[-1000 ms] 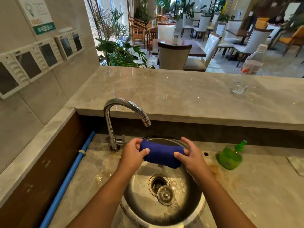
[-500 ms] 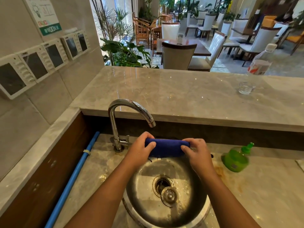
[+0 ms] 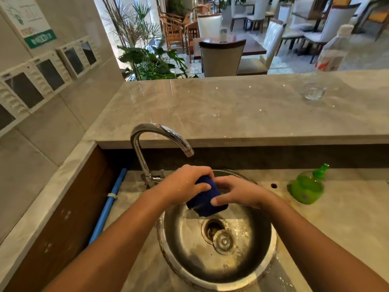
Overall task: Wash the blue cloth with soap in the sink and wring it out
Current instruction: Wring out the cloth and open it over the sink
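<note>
The blue cloth (image 3: pixel 205 200) is bunched into a thick roll above the round steel sink (image 3: pixel 267 260). My left hand (image 3: pixel 185 186) grips its upper end, fingers curled over the top. My right hand (image 3: pixel 240 193) holds the lower part, thumb and fingers pinching its side. The roll hangs tilted, lower end toward the drain (image 3: pixel 214 229). A green soap bottle (image 3: pixel 307 187) stands on the counter to the right of the sink. No water runs from the chrome tap (image 3: pixel 155 140).
The loose drain stopper (image 3: pixel 224 242) lies in the basin beside the drain. A raised marble ledge (image 3: pixel 210 108) behind the sink carries a glass (image 3: pixel 313 91) and a plastic bottle (image 3: pixel 334 51). A blue pipe (image 3: pixel 107 207) runs along the left.
The cloth was stretched level between both hands. Now the hands are closer together and the roll is turned on end, tilted down toward the drain.
</note>
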Demonstrator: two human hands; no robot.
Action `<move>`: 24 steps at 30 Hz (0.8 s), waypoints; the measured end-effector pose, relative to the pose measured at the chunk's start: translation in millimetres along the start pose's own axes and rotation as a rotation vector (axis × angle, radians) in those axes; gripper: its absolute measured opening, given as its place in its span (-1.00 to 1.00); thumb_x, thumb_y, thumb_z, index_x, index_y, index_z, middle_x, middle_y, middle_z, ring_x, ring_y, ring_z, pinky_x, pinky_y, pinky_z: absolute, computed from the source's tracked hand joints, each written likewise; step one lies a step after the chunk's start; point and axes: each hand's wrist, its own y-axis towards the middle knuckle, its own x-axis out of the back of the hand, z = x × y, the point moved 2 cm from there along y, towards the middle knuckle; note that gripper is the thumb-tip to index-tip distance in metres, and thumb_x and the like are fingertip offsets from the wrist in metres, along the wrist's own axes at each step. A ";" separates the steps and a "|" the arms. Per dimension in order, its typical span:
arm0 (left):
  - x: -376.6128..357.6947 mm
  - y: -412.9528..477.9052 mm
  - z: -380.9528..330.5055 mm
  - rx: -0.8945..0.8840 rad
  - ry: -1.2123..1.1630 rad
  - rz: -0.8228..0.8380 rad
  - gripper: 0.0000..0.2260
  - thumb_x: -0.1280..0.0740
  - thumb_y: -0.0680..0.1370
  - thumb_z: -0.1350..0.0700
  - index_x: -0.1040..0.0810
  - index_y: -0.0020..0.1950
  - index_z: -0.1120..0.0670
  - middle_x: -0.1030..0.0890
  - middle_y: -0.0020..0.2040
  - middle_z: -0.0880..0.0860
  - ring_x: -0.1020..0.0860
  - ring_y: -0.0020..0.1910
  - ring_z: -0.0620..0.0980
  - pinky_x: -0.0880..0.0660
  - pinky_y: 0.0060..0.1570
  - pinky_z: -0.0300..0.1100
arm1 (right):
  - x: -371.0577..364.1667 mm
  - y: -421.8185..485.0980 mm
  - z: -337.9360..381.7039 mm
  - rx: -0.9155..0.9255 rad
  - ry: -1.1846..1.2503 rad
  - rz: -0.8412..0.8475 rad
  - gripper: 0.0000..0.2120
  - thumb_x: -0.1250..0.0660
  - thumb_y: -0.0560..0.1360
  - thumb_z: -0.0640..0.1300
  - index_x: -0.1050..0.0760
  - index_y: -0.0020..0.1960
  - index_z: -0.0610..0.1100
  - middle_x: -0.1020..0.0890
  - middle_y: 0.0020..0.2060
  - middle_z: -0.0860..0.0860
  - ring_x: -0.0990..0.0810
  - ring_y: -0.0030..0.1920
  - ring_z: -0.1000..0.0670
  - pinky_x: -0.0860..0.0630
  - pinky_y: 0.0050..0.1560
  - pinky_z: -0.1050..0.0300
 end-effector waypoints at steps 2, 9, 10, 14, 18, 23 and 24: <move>8.2 -0.6 -2.9 -0.018 -0.035 0.008 -0.84 -0.33 0.61 0.05 -0.52 0.14 -0.18 -0.58 0.05 -0.16 -0.58 0.01 -0.20 -0.58 -0.04 -0.24 | -10.0 2.1 1.8 0.037 0.041 -0.015 -0.67 -0.45 0.49 -0.03 -0.54 0.23 0.01 -0.68 0.12 0.01 -0.67 0.11 0.02 -0.57 0.23 -0.07; -1.2 -8.4 21.5 0.108 -0.465 -0.139 -0.81 -0.43 0.55 0.07 -0.56 0.15 -0.06 -0.69 0.01 -0.05 -0.68 -0.01 -0.13 -0.66 -0.03 -0.16 | -16.4 -3.7 2.8 0.041 0.191 -0.012 -0.70 -0.35 0.55 -0.05 -0.52 0.24 -0.13 -0.68 0.10 -0.10 -0.68 0.08 -0.15 -0.59 0.17 -0.10; -8.3 -9.9 27.1 0.127 -0.573 -0.167 -0.81 -0.43 0.55 0.09 -0.57 0.15 -0.02 -0.71 0.00 -0.02 -0.69 -0.02 -0.10 -0.66 -0.03 -0.15 | -14.7 -3.6 3.6 0.028 0.202 0.005 -0.70 -0.36 0.54 -0.06 -0.51 0.24 -0.14 -0.67 0.10 -0.12 -0.67 0.08 -0.16 -0.59 0.16 -0.09; -44.7 -14.6 45.5 0.161 -1.311 -0.278 -0.68 -0.44 0.51 0.00 -0.61 0.20 0.13 -0.69 0.12 0.17 -0.64 0.10 0.12 -0.60 0.05 -0.07 | -8.5 -0.7 2.6 -0.046 0.306 0.010 -0.65 -0.39 0.47 -0.06 -0.51 0.22 -0.15 -0.67 0.10 -0.14 -0.66 0.05 -0.14 -0.55 0.17 -0.12; -77.8 -11.5 51.6 0.177 -1.859 -0.137 -0.08 -0.63 0.20 -0.23 -0.46 0.45 0.14 -0.50 0.43 0.23 -0.43 0.44 0.26 -0.26 0.48 0.25 | -7.3 4.9 0.3 -0.064 0.552 -0.073 -0.56 -0.49 0.37 -0.03 -0.52 0.20 -0.15 -0.65 0.10 -0.15 -0.63 0.07 -0.16 -0.52 0.18 -0.17; -91.6 -0.4 37.7 0.181 -2.013 -0.127 -0.16 -0.71 -0.05 -0.20 -0.72 0.17 0.11 -0.63 0.28 0.23 -0.62 0.21 0.27 -0.45 0.30 0.24 | -17.6 4.5 3.3 -0.047 0.765 -0.094 -0.66 -0.46 0.37 -0.12 -0.55 0.12 -0.16 -0.67 0.05 -0.15 -0.65 0.02 -0.13 -0.54 0.11 -0.08; -88.1 2.4 35.0 0.142 -2.009 -0.105 -0.14 -0.70 0.01 -0.20 -0.68 0.23 0.14 -0.60 0.32 0.24 -0.59 0.27 0.26 -0.40 0.36 0.25 | -20.5 4.3 1.9 -0.066 0.780 -0.091 -0.65 -0.47 0.36 -0.12 -0.56 0.13 -0.16 -0.68 0.07 -0.16 -0.65 0.05 -0.15 -0.55 0.13 -0.10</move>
